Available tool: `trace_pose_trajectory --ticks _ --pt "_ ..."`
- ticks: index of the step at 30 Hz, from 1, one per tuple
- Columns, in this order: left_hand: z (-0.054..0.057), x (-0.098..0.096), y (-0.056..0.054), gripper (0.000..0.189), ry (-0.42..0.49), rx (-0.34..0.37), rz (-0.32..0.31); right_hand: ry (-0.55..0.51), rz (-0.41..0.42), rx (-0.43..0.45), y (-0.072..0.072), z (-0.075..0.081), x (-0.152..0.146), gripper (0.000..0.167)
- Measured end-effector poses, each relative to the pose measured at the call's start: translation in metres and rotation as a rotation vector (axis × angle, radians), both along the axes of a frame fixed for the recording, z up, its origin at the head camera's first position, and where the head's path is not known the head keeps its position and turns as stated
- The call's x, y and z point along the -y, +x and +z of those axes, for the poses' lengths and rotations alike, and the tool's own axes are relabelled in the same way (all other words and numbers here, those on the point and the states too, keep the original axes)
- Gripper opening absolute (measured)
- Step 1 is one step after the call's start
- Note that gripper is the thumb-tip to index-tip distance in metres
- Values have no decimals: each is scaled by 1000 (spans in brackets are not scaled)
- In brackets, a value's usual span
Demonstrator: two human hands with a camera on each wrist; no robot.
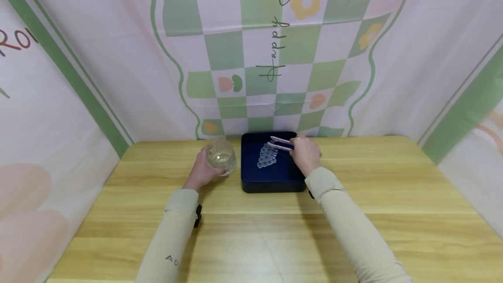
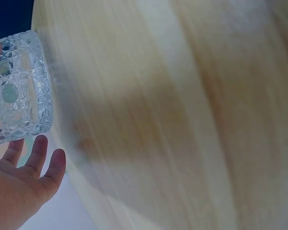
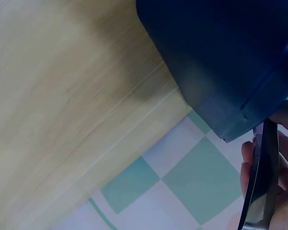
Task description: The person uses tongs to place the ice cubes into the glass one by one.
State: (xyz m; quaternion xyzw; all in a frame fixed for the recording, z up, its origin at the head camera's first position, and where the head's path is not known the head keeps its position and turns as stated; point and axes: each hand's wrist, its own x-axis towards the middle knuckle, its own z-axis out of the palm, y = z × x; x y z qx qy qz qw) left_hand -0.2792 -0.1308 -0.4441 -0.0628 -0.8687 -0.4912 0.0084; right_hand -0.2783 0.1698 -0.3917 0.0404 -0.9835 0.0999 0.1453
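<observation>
My left hand [image 1: 201, 171] holds a clear drinking glass [image 1: 221, 157] just left of a dark blue tray [image 1: 273, 187]. In the left wrist view the glass [image 2: 20, 91] shows a cut, faceted pattern, with the thumb on one side and the fingers on the other. My right hand [image 1: 308, 153] grips a pair of tongs [image 1: 280, 146] over the tray's right side. The tongs' tips are spread, above the far end of a cluster of clear cubes [image 1: 267, 157] lying in the tray. In the right wrist view the tongs' handle [image 3: 263, 177] shows between the fingers.
A light wooden table [image 1: 251, 230] carries the tray near its far edge. Behind it hangs a curtain [image 1: 259, 47] with green checks and flowers. More printed cloth [image 1: 51, 143] stands along the left side.
</observation>
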Motion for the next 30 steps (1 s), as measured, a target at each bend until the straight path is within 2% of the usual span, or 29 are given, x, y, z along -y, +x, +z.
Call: trace_pose_trajectory --ticks 12,30 --pt "0 -1 -1 99 -17 -8 1 -40 15 80 0 2 -3 31" --pt "2 -2 2 98 -25 12 15 28 39 25 -1 -1 -3 28"
